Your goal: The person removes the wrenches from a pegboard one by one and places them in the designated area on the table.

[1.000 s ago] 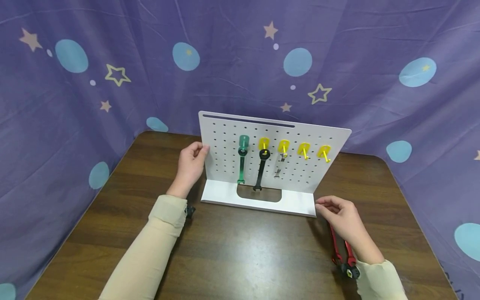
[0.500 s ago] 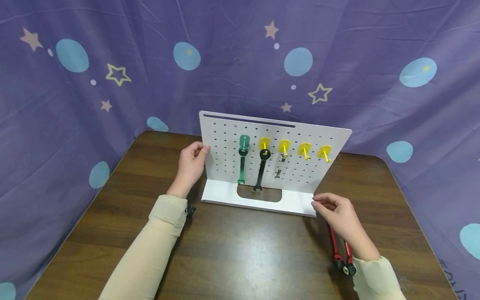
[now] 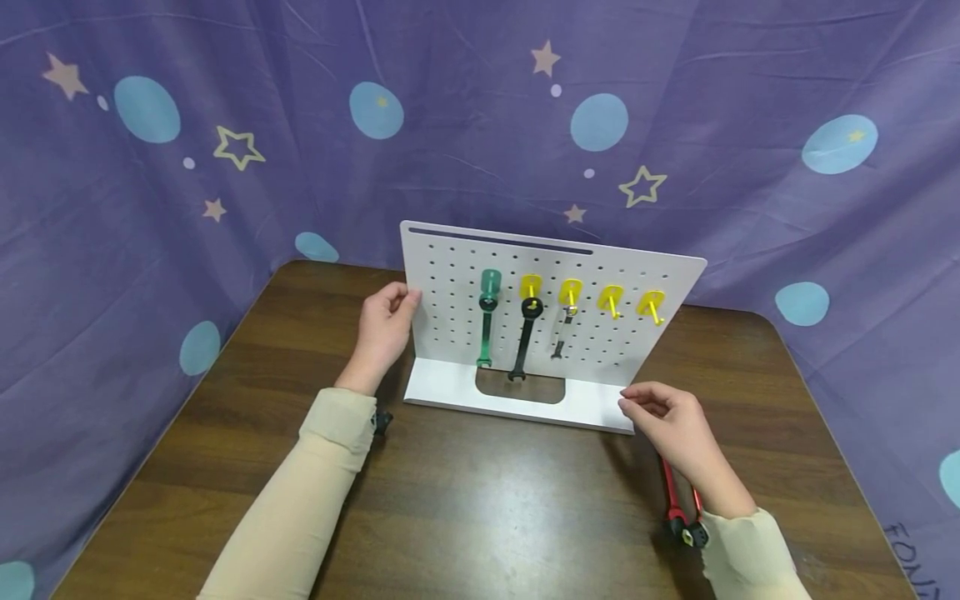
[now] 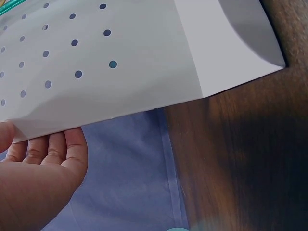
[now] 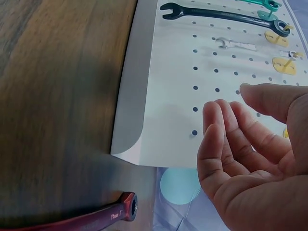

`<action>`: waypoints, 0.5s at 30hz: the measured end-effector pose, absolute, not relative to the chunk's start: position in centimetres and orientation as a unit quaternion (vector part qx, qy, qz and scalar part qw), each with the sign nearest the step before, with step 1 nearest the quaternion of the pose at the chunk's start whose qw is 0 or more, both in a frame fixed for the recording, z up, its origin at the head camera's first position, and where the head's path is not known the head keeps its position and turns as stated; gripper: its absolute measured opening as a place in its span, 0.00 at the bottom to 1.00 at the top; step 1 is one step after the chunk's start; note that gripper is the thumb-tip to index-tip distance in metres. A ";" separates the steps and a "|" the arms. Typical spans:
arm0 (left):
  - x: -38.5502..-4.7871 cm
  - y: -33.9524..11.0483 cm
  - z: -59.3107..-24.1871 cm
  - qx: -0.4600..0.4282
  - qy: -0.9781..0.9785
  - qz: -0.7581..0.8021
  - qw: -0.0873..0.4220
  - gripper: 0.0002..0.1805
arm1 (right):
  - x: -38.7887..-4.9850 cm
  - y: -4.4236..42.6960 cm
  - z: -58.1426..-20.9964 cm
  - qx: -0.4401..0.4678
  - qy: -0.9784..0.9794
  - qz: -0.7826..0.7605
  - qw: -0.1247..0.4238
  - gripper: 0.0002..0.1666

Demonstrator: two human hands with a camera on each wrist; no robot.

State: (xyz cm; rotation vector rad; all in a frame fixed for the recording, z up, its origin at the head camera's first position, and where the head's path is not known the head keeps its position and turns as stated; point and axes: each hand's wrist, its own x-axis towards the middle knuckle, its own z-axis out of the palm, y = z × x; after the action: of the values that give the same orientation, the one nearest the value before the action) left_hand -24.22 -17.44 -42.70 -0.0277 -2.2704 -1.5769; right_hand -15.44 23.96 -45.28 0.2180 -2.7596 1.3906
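From where I stand, the white pegboard [image 3: 504, 350] is upright on the far half of the brown table [image 3: 450, 508]; it looks stiff and fairly light, though its smooth face could slip, so its side edges seem the surest place to take hold. The left hand [image 3: 381, 333] pinches the left edge, thumb in front and fingers behind, while the right hand [image 3: 678, 425] is by the right end, thumb parted from loosely bent fingers, holding nothing; whether it touches I can't tell. I count five hooks: one green hook [image 3: 491, 283] and four yellow hooks [image 3: 611, 297]. Three wrenches hang there: one green wrench [image 3: 486, 337], one black wrench [image 3: 524, 342], one silver wrench [image 5: 238, 44]. At least one red wrench [image 5: 91, 219] lies near right, partly hidden
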 end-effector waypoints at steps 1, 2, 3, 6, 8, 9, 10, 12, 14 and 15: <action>-24.2 -17.4 -42.7 -0.010 -0.807 -0.560 0.187 0.12 | -15.5 23.9 -45.2 0.071 -0.890 0.450 0.023 0.13; -24.2 -17.4 -42.7 -0.010 -0.807 -0.560 0.186 0.12 | -15.5 23.8 -45.2 0.072 -0.889 0.451 0.023 0.12; -24.2 -17.4 -42.7 -0.010 -0.807 -0.561 0.185 0.12 | -15.5 23.7 -45.2 0.074 -0.888 0.453 0.024 0.12; -24.2 -17.4 -42.7 -0.008 -0.807 -0.562 0.183 0.12 | -15.6 23.5 -45.1 0.078 -0.885 0.459 0.029 0.10; -24.1 -17.5 -42.7 -0.008 -0.807 -0.562 0.183 0.12 | -15.6 23.4 -45.0 0.082 -0.883 0.462 0.032 0.10; -24.1 -17.5 -42.7 -0.008 -0.806 -0.562 0.184 0.12 | -15.6 23.3 -44.9 0.083 -0.882 0.463 0.033 0.10; -24.1 -17.5 -42.7 -0.008 -0.807 -0.561 0.185 0.12 | -15.7 23.2 -44.9 0.083 -0.881 0.465 0.033 0.11; -24.1 -17.5 -42.6 -0.010 -0.807 -0.560 0.187 0.12 | -15.7 23.1 -44.8 0.082 -0.880 0.467 0.030 0.12; -24.1 -17.5 -42.7 -0.012 -0.806 -0.561 0.188 0.12 | -15.7 22.9 -44.7 0.080 -0.879 0.469 0.028 0.12; -24.1 -17.5 -42.7 -0.012 -0.806 -0.561 0.188 0.12 | -15.8 22.8 -44.6 0.079 -0.879 0.469 0.028 0.12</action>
State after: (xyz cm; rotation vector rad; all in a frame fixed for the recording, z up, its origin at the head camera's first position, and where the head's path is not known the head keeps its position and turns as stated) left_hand -24.13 -17.50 -42.68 -0.0348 -2.2678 -1.5790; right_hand -15.77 22.83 -44.62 0.2434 -2.7149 1.4468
